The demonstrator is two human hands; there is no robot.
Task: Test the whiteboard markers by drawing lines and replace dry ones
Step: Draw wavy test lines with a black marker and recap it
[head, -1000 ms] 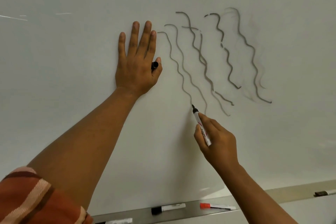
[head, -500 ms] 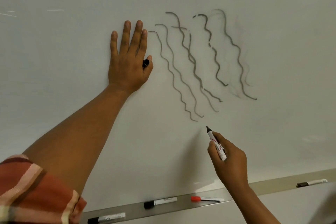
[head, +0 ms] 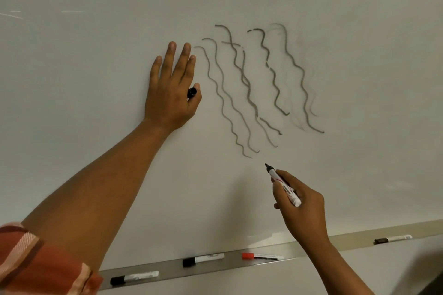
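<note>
I am gripping an uncapped marker [head: 282,185] in my right hand [head: 300,208], fingers curled round its white barrel, its dark tip pointing toward eleven o'clock and hanging just off the whiteboard [head: 96,79], below the lower ends of the wavy grey lines [head: 251,88]. Those lines are running from about eleven o'clock down toward five o'clock across the middle of the board, some dark, some faint and broken. My left hand [head: 171,88] is pressing flat on the board at nine o'clock of the lines, fingers straight and pointing to twelve, while my thumb is pinching a black cap [head: 192,92] against the side of the palm. Along the tray [head: 167,275] at six o'clock, four markers are lying capped: a black-capped marker [head: 134,278] at the far left, another black-capped one [head: 203,259] beside it, a red-capped marker [head: 262,256] further right, and a dark-capped marker [head: 393,239] well apart toward four o'clock. A striped orange sleeve [head: 36,263] is covering my left upper arm.
</note>
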